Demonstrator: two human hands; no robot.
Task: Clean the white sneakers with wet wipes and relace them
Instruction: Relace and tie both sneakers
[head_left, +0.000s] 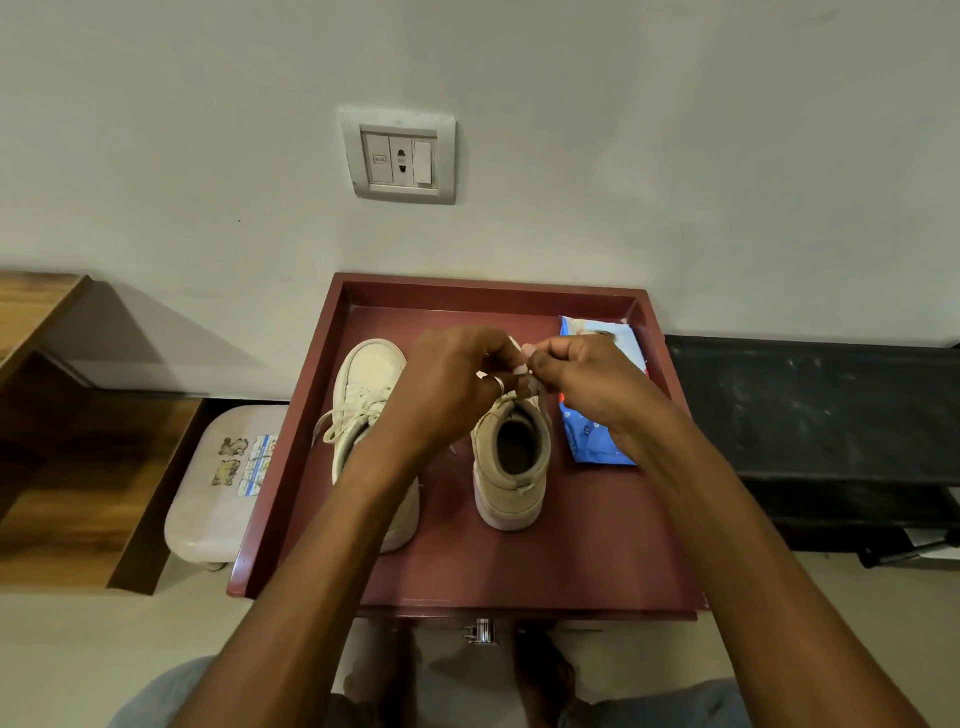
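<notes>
Two white sneakers stand side by side on a dark red tray table (613, 545), toes pointing to the wall. The left sneaker (363, 384) is laced, its bow hanging off the left side. The right sneaker (511, 462) shows its open collar toward me. My left hand (452, 389) and my right hand (582, 379) meet above its tongue, and both pinch a white lace (522, 371) between the fingertips. The front of the right sneaker is hidden behind my hands. A blue pack of wet wipes (597, 441) lies to the right of that shoe.
The tray table has raised rims and sits against a grey wall with a switch plate (400, 156). A pale plastic stool (218, 483) is at its left, wooden shelving (78, 441) further left, a black bench (810, 441) on the right. My feet are under the table.
</notes>
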